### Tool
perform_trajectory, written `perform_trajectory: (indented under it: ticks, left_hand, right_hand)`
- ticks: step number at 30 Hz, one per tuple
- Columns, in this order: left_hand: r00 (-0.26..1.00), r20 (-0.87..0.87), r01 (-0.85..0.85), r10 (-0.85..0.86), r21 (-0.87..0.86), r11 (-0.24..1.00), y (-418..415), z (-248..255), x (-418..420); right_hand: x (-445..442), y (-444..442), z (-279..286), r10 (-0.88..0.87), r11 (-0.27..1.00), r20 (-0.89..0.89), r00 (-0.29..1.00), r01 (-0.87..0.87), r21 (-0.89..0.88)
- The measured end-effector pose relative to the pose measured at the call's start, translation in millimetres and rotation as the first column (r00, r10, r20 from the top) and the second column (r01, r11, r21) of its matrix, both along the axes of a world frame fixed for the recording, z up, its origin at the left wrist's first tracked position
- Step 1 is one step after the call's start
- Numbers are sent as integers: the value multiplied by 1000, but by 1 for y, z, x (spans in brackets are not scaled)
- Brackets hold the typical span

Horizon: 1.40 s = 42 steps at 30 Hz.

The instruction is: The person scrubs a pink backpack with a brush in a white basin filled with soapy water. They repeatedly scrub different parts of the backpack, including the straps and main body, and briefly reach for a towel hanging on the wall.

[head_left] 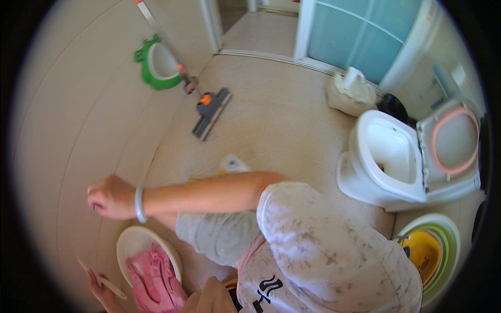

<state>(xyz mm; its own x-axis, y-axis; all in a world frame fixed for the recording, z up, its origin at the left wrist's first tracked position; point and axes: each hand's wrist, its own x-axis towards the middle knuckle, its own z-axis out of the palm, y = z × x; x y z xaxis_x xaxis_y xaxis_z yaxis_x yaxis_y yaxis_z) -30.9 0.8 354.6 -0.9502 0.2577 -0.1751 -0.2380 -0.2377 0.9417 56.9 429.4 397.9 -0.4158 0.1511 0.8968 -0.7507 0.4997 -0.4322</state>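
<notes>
My right hand [112, 198], wearing a pale bangle [140, 204], is raised at the left before the tiled wall. Its fingers are curled in, and whether anything lies inside is hidden. At the lower left my left hand [101, 290] grips a slim cream plastic handle [111, 288] with a hole in its end, probably a brush; no bristles show. Between my hands and my body stands a white plastic basin [131, 239]. A pink fabric item with straps, perhaps a bag [154, 274], lies partly in it and hangs over the near rim.
A squeegee-like floor mop [211, 111] leans by a green frog-shaped child's urinal [161, 62]. Beyond my arm sits a partly hidden white container [233, 163]. A toilet [385, 156] with raised lid, a cream bag [350, 94] and nested basins [450, 250] line the right side.
</notes>
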Motion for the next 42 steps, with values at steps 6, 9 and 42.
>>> perform_trajectory:
  ticks: [6, 9, 42]
  left_hand:
    - [887, -343, -430, 310, -368, 824, 63, -13, 10]
    - [874, -261, -482, 410, -355, 801, 93, 13, 14]
    - [942, -34, -336, 335, -44, 941, 87, 43, 56]
  right_hand:
    - [150, 271, 41, -579, 804, -84, 811, 585, 109]
    - [279, 396, 40, -863, 216, -402, 307, 942, 257]
    - [-24, -133, -26, 373, 862, 657, 655, -507, 16]
